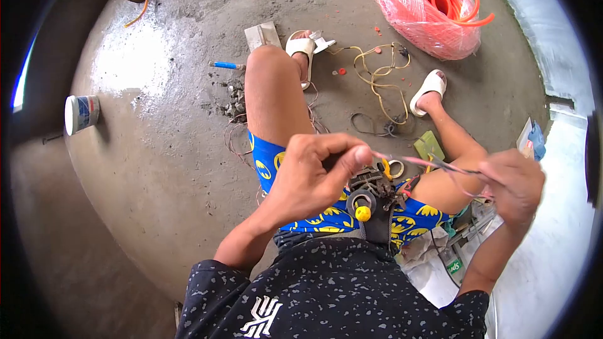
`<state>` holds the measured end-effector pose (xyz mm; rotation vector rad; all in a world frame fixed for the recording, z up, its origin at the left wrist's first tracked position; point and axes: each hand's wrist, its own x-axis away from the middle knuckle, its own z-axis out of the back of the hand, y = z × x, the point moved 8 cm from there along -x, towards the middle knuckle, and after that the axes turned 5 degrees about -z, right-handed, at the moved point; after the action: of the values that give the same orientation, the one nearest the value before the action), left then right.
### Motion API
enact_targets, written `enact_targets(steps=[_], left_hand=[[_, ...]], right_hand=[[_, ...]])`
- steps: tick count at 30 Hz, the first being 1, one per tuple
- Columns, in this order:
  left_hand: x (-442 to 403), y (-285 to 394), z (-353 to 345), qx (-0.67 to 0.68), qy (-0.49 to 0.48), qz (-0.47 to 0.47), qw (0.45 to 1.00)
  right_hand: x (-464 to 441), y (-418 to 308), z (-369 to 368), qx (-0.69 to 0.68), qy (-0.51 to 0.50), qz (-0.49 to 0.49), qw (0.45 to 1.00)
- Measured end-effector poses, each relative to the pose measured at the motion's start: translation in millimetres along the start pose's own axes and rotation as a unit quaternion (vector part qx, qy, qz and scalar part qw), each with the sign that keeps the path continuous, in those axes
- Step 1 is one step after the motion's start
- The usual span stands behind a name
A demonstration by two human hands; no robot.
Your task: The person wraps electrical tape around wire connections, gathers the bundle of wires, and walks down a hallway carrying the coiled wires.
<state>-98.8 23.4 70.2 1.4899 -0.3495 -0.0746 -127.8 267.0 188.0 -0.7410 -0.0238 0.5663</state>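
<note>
Pink and dark thin electrical wires [412, 160] stretch between my two hands above my lap. Thumb and forefinger of my left hand [308, 172] are pinched on one end of them. My right hand [514, 185] has its fingers closed round the other end, slightly blurred. Below the wires, a tool pouch [375, 183] sits at my waist, with a roll of dark tape [360, 203] and a yellow-capped item [362, 213] on it. More thin wire [235, 144] trails on the floor beside my left leg.
A coil of orange tubing in pink wrap [433, 16] lies at the back right. Yellow cord [375, 81] loops between my feet. A white bucket [81, 114] stands left; a blue-handled tool [226, 65] and rubble [235, 102] lie near my left knee. At right is a wall [524, 25].
</note>
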Motion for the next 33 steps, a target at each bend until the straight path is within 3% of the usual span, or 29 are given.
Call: enact_targets(steps=[1, 2, 3, 5, 8, 9, 12, 13, 15, 21, 26, 28, 32, 33], left_hand=[[2, 0, -3, -0.001, -0.005, 0.002, 1.0], [4, 0, -12, 0.09, -0.034, 0.013, 0.995], [6, 0, -20, 0.18, -0.062, 0.025, 0.981], [2, -13, -26, 0.183, -0.077, 0.071, 0.978], [-5, -62, -16, 0.284, 0.01, 0.139, 0.949], [1, -72, -13, 0.283, 0.027, 0.15, 0.947], [10, -92, -13, 0.365, 0.016, 0.206, 0.908], [11, -96, -12, 0.36, 0.014, 0.213, 0.908], [14, -99, -17, 0.432, 0.003, 0.229, 0.872], [21, -97, -23, 0.456, -0.016, 0.237, 0.858], [28, -104, -33, 0.502, -0.03, 0.254, 0.826], [30, -104, -39, 0.524, -0.062, 0.258, 0.809], [33, -98, -48, 0.557, -0.085, 0.259, 0.784], [30, -89, -45, 0.498, -0.09, 0.217, 0.835]], right_hand=[[1, 4, 3, -0.057, -0.035, -0.017, 0.998], [-5, 18, -4, -0.056, -0.034, -0.022, 0.998], [-21, 48, -17, -0.011, 0.01, -0.044, 0.999], [-40, 91, -40, 0.081, 0.097, -0.084, 0.988], [-23, 62, -60, -0.001, 0.182, -0.063, 0.981], [8, 67, -86, -0.153, 0.105, -0.102, 0.977], [38, 13, -148, -0.171, -0.169, -0.048, 0.97], [46, 5, -166, -0.075, -0.277, -0.04, 0.957], [74, 21, -193, -0.03, -0.345, -0.069, 0.936], [98, 27, -236, -0.053, -0.324, -0.015, 0.944], [80, 12, -217, -0.097, -0.277, -0.005, 0.956], [73, 11, -204, -0.201, -0.263, -0.065, 0.941], [63, 11, -179, -0.356, -0.19, -0.089, 0.911], [62, 14, -176, -0.396, -0.155, -0.091, 0.901]])
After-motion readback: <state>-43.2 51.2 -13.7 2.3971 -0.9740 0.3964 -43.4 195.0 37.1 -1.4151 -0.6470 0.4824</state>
